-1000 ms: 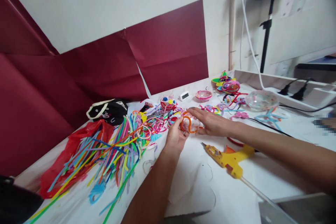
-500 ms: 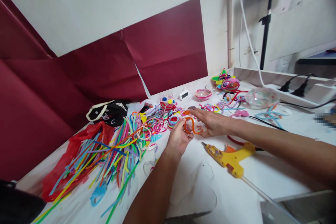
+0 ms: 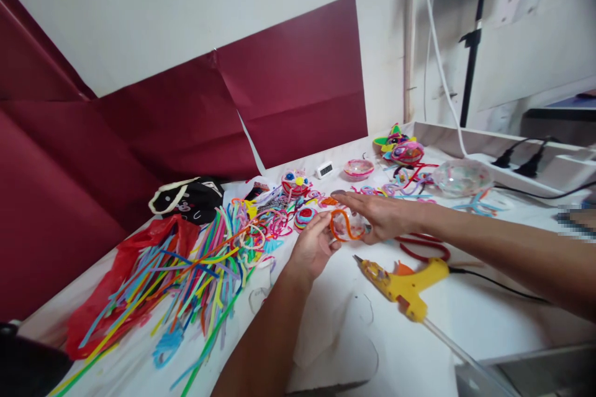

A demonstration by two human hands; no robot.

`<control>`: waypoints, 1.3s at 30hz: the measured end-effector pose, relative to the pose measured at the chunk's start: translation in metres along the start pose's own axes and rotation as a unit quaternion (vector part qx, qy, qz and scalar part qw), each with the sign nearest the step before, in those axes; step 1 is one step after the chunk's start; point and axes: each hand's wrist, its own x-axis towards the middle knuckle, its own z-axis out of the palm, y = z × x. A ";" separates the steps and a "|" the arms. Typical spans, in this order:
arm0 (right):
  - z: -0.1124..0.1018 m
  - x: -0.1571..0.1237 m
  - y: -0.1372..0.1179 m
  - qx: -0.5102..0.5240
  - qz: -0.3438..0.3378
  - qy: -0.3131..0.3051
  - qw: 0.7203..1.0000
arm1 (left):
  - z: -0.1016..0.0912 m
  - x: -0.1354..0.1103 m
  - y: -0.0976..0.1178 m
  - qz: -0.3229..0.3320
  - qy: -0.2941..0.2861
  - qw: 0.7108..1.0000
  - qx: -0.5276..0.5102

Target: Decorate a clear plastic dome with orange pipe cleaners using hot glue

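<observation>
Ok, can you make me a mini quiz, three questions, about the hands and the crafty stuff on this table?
1. Pick one: what colour is the glue gun? a) yellow b) blue c) green
2. True or false: the right hand is holding the glue gun.
3. Fill in the blank: near the left hand, an ____ curvy strip shows against the clear plastic piece.

Key:
1. a
2. False; the right hand is at the clear plastic piece, and the glue gun lies on the table.
3. orange
</observation>
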 end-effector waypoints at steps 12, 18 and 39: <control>-0.009 -0.009 0.001 0.053 -0.003 -0.035 0.998 | -0.001 0.002 -0.004 -0.003 -0.024 0.999 0.024; -0.012 -0.011 0.002 0.084 -0.011 -0.046 0.995 | 0.005 -0.003 -0.003 -0.023 -0.015 0.999 0.036; -0.009 -0.029 0.001 0.082 0.077 0.151 0.982 | -0.006 0.007 0.017 0.103 0.108 0.979 -0.138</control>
